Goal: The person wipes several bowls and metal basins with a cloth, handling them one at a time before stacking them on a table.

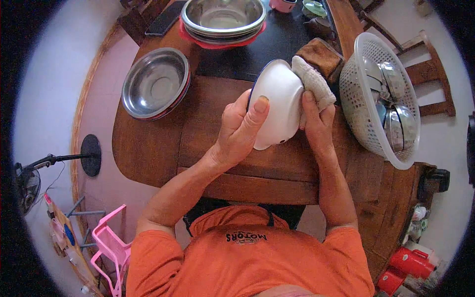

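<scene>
A white enamel bowl (278,106) with a dark blue rim is tilted on its side above the wooden table. My left hand (242,121) grips it by the rim side, with the thumb lying across the outer wall. In my right hand (316,116) is a pale, folded cloth (313,81), pressed against the bowl's base side. My right thumb lies on the cloth, while the other fingers are mostly hidden behind it. The bowl's inside faces away and cannot be seen.
Steel basins (156,83) sit on the table's left, and more stacked basins (223,17) at the back. To the right, a white plastic basket (363,99) holds several steel bowls (396,121). A folded brown cloth (320,58) lies behind my right hand. The wooden table (148,148) has a rounded left corner.
</scene>
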